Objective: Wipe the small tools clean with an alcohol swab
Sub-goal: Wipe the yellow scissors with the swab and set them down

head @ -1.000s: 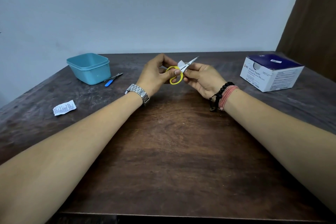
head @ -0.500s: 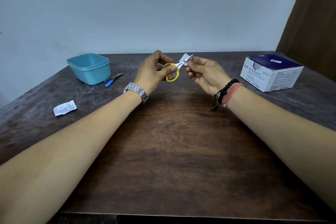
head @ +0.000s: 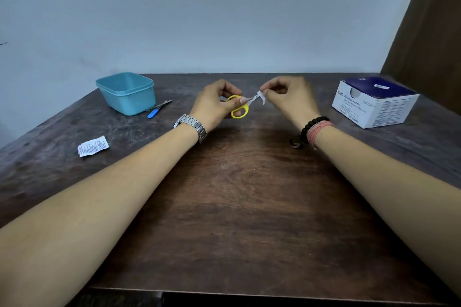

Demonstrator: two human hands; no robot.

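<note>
Small scissors (head: 240, 108) with yellow handle loops are held above the middle of the dark wooden table (head: 239, 207). My left hand (head: 214, 104) grips them by the handles, blades pointing right. My right hand (head: 290, 99) pinches a small white alcohol swab (head: 261, 96) at the tip of the blades. A second small tool with a blue handle (head: 158, 108) lies on the table beside the teal tub.
A teal plastic tub (head: 127, 93) stands at the back left. A torn white swab wrapper (head: 92, 149) lies on the left side. A white and blue box of alcohol swabs (head: 374, 102) sits at the back right. A wall rises behind the table.
The swab has slid outward along the blades to their tip. My right hand moved right and turned palm down; my left hand lowered the scissors a little.
</note>
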